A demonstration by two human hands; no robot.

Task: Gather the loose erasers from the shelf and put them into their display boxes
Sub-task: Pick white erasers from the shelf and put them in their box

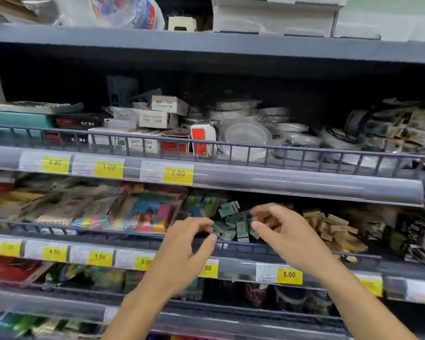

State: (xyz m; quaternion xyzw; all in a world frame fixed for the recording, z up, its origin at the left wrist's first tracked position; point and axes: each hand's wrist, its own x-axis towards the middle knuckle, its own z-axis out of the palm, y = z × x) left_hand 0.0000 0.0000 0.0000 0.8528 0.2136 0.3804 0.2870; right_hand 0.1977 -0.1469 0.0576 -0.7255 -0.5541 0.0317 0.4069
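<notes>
middle shelf, left to right: coloured blocks (147,214) in packets, then a heap of loose green erasers (233,224) behind the wire rail (245,245), then a pile of tan erasers (334,227). the left hand (184,244) hangs at the rail with fingers curled toward the thumb; whether it pinches an eraser cannot be told through the blur. the right hand (282,231) reaches into the green heap, fingers loosely spread and bent, seemingly touching the pieces without a clear grip. no display box can be picked out for certain. risks, as judged: small erasers slip from a loose pinch and drop past the rail to lower shelves; green and tan kinds get mixed, since the piles lie near each other.
</notes>
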